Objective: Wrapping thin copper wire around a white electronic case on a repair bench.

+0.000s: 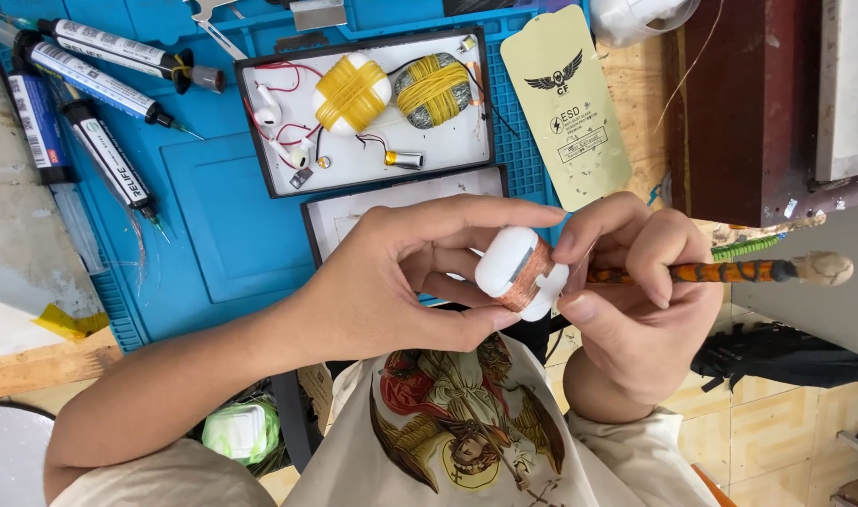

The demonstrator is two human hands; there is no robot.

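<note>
The left hand (pixel 391 282) gripped the white case (pixel 518 272) between thumb and fingers, above the blue mat (pixel 222 216). The right hand (pixel 635 300) pinched closed on an orange-handled tool (pixel 720 272) at the case's copper wire band (pixel 527 282) (several turns on already). Two yellow-wound cases (pixel 391 89) sat finished in the tray (pixel 448 155), by the look of it; this winding seemed partway done.

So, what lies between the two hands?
In the head view, a small white case wrapped in copper wire sits between the left hand and right hand; both touch it.
</note>
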